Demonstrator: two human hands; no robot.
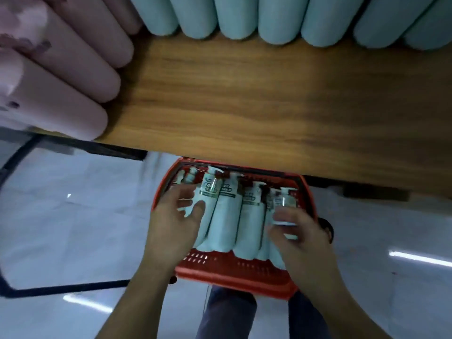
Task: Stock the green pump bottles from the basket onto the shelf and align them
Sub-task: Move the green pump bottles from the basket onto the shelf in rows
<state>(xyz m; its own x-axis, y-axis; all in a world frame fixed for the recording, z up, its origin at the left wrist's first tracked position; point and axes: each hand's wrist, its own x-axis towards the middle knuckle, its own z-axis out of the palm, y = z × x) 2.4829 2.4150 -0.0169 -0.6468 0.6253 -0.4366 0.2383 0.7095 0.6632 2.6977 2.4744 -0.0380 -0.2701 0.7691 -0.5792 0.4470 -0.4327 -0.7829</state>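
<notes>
While both hands reached into the red basket (220, 267) below the shelf (269, 106), the left hand (171, 221) curled round one green pump bottle (208, 199) and the right hand (298, 231) gripped another bottle (285, 204); picking was under way, and lifting them upright onto the shelf seemed next.

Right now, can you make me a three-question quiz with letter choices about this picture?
1. Where is the basket?
A. on the shelf
B. on the floor below the shelf
C. on a chair

2. What colour is the basket?
A. red
B. blue
C. yellow

3. What is the left hand doing?
A. waving
B. gripping a green pump bottle
C. resting on the shelf

Answers: B, it sits under the wooden edge; A, its plastic is red; B, fingers curl round a bottle, as the right hand does too.
</notes>
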